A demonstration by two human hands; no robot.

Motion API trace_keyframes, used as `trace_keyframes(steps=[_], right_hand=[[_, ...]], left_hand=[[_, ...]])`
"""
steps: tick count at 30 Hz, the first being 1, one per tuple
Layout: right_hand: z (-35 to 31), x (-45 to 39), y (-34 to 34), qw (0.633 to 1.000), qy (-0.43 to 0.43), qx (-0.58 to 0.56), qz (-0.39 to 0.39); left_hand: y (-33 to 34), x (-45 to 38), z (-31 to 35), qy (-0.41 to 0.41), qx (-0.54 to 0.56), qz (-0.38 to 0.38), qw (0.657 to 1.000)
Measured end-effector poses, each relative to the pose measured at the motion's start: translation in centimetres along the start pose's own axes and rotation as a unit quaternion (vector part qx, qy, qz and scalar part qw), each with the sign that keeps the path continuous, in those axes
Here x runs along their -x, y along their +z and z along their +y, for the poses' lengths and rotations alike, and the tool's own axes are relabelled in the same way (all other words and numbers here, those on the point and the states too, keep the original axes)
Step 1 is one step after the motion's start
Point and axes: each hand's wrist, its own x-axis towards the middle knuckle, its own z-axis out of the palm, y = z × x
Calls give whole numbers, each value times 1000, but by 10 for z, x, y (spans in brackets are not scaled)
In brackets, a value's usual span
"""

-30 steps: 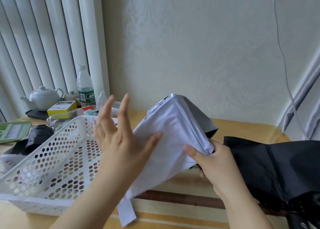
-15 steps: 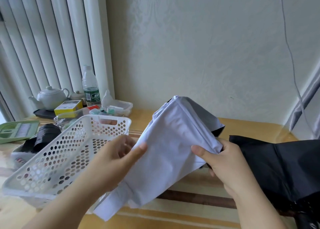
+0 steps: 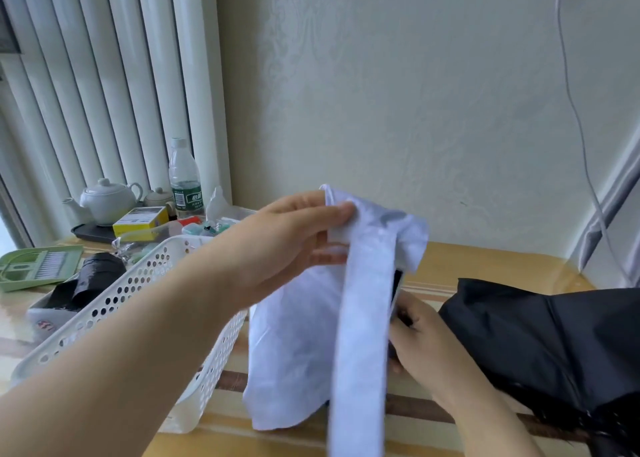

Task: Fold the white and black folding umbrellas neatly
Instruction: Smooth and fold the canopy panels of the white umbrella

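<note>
Left hand [image 3: 294,245] pinches the white umbrella's strap [image 3: 360,318], hanging near-vertical; right hand [image 3: 426,345] grips the white umbrella [image 3: 294,352] from its right.

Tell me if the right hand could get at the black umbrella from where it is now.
Probably yes. The right hand grips the white umbrella right beside the black umbrella, with nothing between them, but it would have to let go first.

Head camera looks forward and down, close over the table [image 3: 485,262].
</note>
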Motion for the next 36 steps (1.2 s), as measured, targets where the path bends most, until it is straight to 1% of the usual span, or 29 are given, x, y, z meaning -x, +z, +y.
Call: trace_keyframes(steps=[2,4,5,8,9,10,11,12,13,14,15,16,17,18,20,21,22,24,27,30,32,34,36], right_hand=[[-4,1,2,998,18,-52,-12],[-5,0,0,994,31,-105,-2],[-3,1,0,994,23,-110,0],[-2,2,0,997,-13,-73,-16],[-1,0,1,997,-5,-74,-20],[-1,-3,2,997,9,-74,-20],[-1,-5,3,998,31,-52,-17],[4,-6,3,998,44,-35,-21],[6,-6,3,998,46,-27,-20],[6,-5,2,998,39,-34,-19],[5,-4,0,998,39,-50,-15],[5,-3,-2,997,33,-62,-17],[5,-2,-4,997,26,-68,-26],[4,-1,-6,998,13,-61,-29],[3,-1,-8,999,-13,-38,-25],[2,-1,-8,999,-23,-22,-20],[-1,0,-8,999,-33,2,-12],[-3,1,-8,998,-29,48,9],[-8,5,-10,997,-29,59,27],[-12,7,-12,995,-54,84,22],[-12,7,-13,994,-50,95,13],[-11,6,-12,993,-42,110,9],[-8,4,-10,993,-41,107,18]], left_hand=[[2,-14,4,-7,0,-7,1000],[0,-23,3,-8,14,-5,1000],[1,-27,3,-9,21,1,1000],[4,-37,-2,-12,21,23,999],[5,-39,-5,-21,-3,31,999],[5,-42,-9,-28,-53,38,997],[2,-43,-13,-26,-144,39,988],[-1,-42,-16,-13,-272,22,962],[-7,-40,-19,2,-411,-11,912],[-14,-38,-23,11,-540,-49,840],[-19,-34,-25,13,-641,-81,763],[-24,-31,-26,16,-707,-103,700],[-30,-28,-26,15,-734,-112,669],[-35,-24,-25,-3,-729,-111,675],[-44,-19,-25,-41,-689,-106,716],[-47,-17,-26,-45,-681,-105,724],[-49,-15,-27,-47,-680,-106,724],[-49,-12,-32,-37,-679,-96,727],[-49,-10,-36,-3,-669,-61,741],[-49,-8,-36,5,-633,-32,774],[-48,-7,-35,15,-609,-16,793],[-47,-8,-35,31,-604,-6,797],[-45,-11,-36,50,-621,-6,782]])
